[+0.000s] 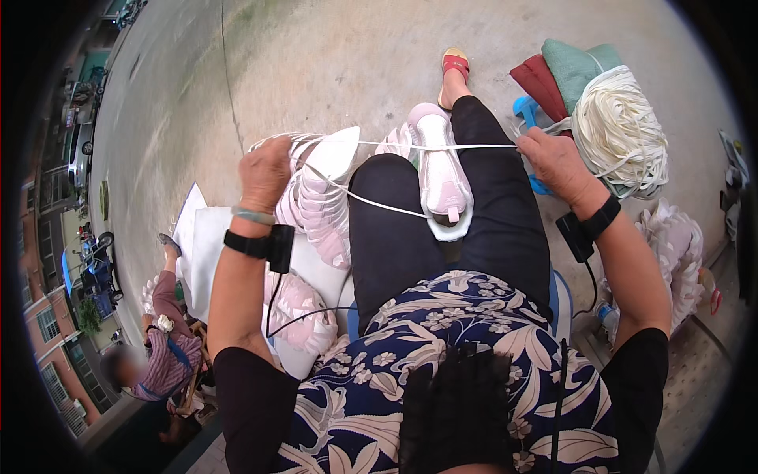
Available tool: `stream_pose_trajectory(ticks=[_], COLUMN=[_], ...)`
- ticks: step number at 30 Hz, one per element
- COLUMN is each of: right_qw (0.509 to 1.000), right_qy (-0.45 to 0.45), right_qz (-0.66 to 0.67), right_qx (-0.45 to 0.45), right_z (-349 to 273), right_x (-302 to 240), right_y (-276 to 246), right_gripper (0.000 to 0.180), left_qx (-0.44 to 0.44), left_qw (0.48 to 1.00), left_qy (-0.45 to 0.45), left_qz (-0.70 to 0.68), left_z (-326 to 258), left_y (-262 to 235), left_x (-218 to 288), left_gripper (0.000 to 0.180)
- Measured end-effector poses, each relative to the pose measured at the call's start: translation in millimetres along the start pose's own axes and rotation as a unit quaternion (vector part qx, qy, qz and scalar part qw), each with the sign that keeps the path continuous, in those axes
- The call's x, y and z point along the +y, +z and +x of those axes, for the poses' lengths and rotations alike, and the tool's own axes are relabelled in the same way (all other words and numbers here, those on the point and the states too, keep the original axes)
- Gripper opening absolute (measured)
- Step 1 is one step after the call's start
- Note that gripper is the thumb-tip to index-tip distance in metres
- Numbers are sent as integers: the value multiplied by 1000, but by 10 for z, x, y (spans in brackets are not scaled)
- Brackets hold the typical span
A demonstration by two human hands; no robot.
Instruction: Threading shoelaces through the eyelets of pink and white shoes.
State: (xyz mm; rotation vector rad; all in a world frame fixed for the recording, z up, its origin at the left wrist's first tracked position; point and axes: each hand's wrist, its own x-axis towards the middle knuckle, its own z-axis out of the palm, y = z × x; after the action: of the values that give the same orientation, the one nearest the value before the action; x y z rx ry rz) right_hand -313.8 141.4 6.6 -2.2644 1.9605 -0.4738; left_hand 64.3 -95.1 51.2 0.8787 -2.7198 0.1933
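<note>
A pink-and-white shoe upper (444,186) rests between my thighs, its pink tongue tab pointing toward me. A white shoelace (483,147) stretches nearly straight across it from side to side. My left hand (265,171), a bangle on its wrist, is closed on the lace's left part. My right hand (554,164) pinches the right part beside my knee. A looser strand runs from near my left hand back down to the upper's side. Just right of my left hand stands a row of nested pink-and-white uppers (314,209).
Beyond my right hand lies a big bundle of white laces (620,130) by a green folded sack (576,69). A blue plastic thing (524,109) sits near it. More uppers (673,237) are heaped at far right. A person (170,347) sits at left.
</note>
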Motion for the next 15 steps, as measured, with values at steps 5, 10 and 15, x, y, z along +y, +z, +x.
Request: stream_pose_trajectory(ticks=[5,10,15], right_qw=[993,975,948], right_qy=[29,82,63], right_qz=[-112,-207,-307], right_qx=[0,5,48], right_z=[-374,-744,-1236], right_x=[293,620,1099], right_y=[-699,-1580,-2496], right_gripper=[10,9,20], left_qx=[3,9,11], left_qw=[994,990,978], left_qy=[-54,-68,-59], left_qz=[96,122,199], left_z=[-262,-388,-392], left_y=[-618,-1001,-1442], left_x=[-558,-668,-958], left_gripper=[9,6,9])
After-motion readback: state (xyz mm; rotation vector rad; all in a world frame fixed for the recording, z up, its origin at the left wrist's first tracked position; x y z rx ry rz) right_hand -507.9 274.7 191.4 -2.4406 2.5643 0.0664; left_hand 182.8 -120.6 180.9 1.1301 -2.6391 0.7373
